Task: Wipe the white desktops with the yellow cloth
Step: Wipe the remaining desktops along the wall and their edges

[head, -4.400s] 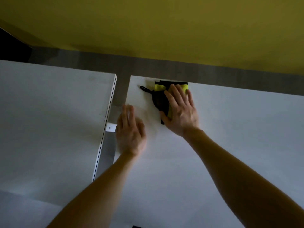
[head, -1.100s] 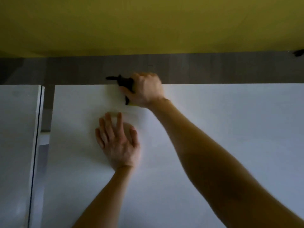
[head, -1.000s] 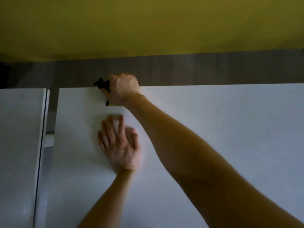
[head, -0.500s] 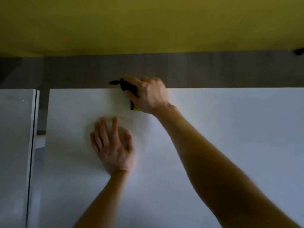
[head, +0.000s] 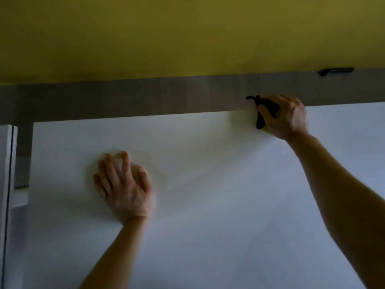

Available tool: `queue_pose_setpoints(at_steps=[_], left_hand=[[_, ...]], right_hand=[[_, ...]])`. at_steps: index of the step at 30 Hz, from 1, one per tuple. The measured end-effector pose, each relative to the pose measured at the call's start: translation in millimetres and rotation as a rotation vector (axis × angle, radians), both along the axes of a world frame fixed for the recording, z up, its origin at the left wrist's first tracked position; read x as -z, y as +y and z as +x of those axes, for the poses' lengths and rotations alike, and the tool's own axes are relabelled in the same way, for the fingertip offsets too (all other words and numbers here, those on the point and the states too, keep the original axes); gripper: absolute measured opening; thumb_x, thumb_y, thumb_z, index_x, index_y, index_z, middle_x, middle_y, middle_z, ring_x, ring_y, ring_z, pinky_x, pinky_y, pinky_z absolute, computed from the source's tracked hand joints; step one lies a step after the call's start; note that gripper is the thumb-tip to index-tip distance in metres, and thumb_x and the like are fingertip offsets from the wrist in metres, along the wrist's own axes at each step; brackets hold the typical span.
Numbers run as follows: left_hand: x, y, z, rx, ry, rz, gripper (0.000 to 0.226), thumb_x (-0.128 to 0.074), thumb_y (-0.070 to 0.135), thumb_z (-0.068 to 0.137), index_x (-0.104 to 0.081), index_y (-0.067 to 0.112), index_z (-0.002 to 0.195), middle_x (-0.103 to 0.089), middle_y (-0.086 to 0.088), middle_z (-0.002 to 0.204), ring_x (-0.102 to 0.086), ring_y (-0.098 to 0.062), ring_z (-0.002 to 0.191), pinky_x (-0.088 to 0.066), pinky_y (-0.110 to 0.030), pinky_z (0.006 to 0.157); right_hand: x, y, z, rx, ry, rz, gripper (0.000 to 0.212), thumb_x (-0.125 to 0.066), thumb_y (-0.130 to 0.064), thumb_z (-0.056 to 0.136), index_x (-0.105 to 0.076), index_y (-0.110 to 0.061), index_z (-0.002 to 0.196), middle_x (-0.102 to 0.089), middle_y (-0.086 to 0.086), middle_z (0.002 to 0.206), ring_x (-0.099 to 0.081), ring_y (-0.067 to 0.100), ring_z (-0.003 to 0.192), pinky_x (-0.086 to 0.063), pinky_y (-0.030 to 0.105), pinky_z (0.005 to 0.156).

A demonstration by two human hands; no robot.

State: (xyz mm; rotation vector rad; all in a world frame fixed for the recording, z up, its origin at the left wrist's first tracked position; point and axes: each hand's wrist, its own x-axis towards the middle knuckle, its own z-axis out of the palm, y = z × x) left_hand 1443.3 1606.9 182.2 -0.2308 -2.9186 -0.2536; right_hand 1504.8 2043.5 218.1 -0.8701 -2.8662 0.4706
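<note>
Cloth (head: 260, 121), judged soft and light, is gripped in a bunch by the right hand (head: 288, 119) at the far edge of the white desktop (head: 218, 215); the left hand (head: 123, 189) is laid flat, released.

An office or study room, by the look of it. A broad white desktop (head: 208, 215) stands side by side with a second white desktop (head: 5, 184) at the left. A narrow gap (head: 23, 155) runs between them, the way workstations are set in a row. Beyond the far edge, a strip of grey, plank-patterned floor (head: 125, 99) runs to a plain yellow wall (head: 187, 34). A small dark object (head: 335, 71) lies at the foot of that wall, far right, too blurred to identify.
</note>
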Motion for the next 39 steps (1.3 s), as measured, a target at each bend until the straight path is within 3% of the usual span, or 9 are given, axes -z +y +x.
queue_pose_setpoints(at_steps=[4,10,14,20,23,25,30,34,39], left_hand=[[0,0,-2,0.01,-0.028,-0.029,0.054,-0.042,0.042,0.111,-0.048,0.024,0.162,-0.034,-0.018,0.172,-0.029,-0.04,0.161,-0.02,-0.06,0.131],[-8,14,3,0.108,0.027,-0.046,0.042,-0.044,0.022,0.112,-0.06,0.019,0.15,-0.052,-0.019,0.156,-0.047,-0.043,0.145,-0.03,-0.06,0.125],[-15,64,22,0.077,0.033,-0.028,0.044,-0.051,0.02,0.108,-0.059,0.017,0.15,-0.054,-0.02,0.153,-0.05,-0.045,0.141,-0.032,-0.059,0.123],[-22,202,80,0.225,-0.073,0.058,0.048,-0.053,0.038,0.109,-0.058,0.022,0.154,-0.052,-0.017,0.159,-0.045,-0.041,0.149,-0.029,-0.06,0.126],[-13,229,96,0.208,-0.09,0.064,0.051,-0.054,0.041,0.107,-0.058,0.023,0.155,-0.045,-0.02,0.165,-0.038,-0.044,0.155,-0.026,-0.062,0.128],[-7,229,96,0.219,-0.078,0.024,0.054,-0.054,0.041,0.106,-0.055,0.021,0.157,-0.041,-0.021,0.167,-0.034,-0.045,0.157,-0.023,-0.063,0.129],[-8,232,98,0.162,-0.116,-0.058,0.058,-0.049,0.045,0.105,-0.049,0.023,0.159,-0.037,-0.016,0.171,-0.028,-0.038,0.161,-0.019,-0.061,0.132],[-5,228,95,0.178,-0.076,-0.052,0.057,-0.054,0.04,0.103,-0.053,0.021,0.157,-0.04,-0.018,0.168,-0.033,-0.041,0.158,-0.023,-0.061,0.129],[-9,233,98,0.187,-0.045,0.004,0.055,-0.054,0.037,0.103,-0.056,0.018,0.155,-0.042,-0.02,0.165,-0.036,-0.042,0.156,-0.024,-0.061,0.128]], right_hand=[[1,-95,-74,-0.159,0.012,-0.08,0.042,-0.052,-0.061,0.098,-0.079,-0.037,0.119,-0.08,0.002,0.1,-0.073,0.033,0.092,-0.057,0.038,0.077],[-14,-219,-158,-0.513,-0.131,-0.212,0.042,-0.05,-0.06,0.103,-0.068,-0.037,0.134,-0.076,0.004,0.117,-0.069,0.034,0.111,-0.049,0.04,0.094],[3,-104,-75,-0.446,0.09,-0.165,0.043,-0.057,-0.053,0.099,-0.072,-0.032,0.133,-0.077,0.006,0.107,-0.07,0.037,0.102,-0.052,0.042,0.089],[-14,144,88,0.045,-0.016,0.03,0.047,-0.056,-0.055,0.097,-0.078,-0.02,0.118,-0.078,0.019,0.109,-0.071,0.046,0.095,-0.056,0.048,0.083],[-1,128,77,0.115,-0.02,0.055,0.042,-0.057,-0.051,0.093,-0.079,-0.016,0.102,-0.077,0.019,0.095,-0.07,0.044,0.087,-0.053,0.045,0.083],[2,65,27,-0.043,-0.002,-0.014,0.042,-0.059,-0.057,0.095,-0.08,-0.021,0.099,-0.078,0.013,0.092,-0.072,0.04,0.084,-0.053,0.04,0.076],[-7,-69,-78,-0.474,-0.129,-0.207,0.044,-0.052,-0.063,0.102,-0.075,-0.032,0.122,-0.077,0.004,0.11,-0.071,0.031,0.102,-0.045,0.035,0.08],[6,13,-21,-0.474,0.052,-0.219,0.039,-0.06,-0.053,0.101,-0.074,-0.028,0.128,-0.075,0.008,0.104,-0.07,0.038,0.094,-0.044,0.035,0.078],[-6,178,107,-0.066,0.032,-0.025,0.04,-0.061,-0.05,0.101,-0.076,-0.019,0.12,-0.076,0.014,0.11,-0.068,0.041,0.097,-0.054,0.048,0.093]])
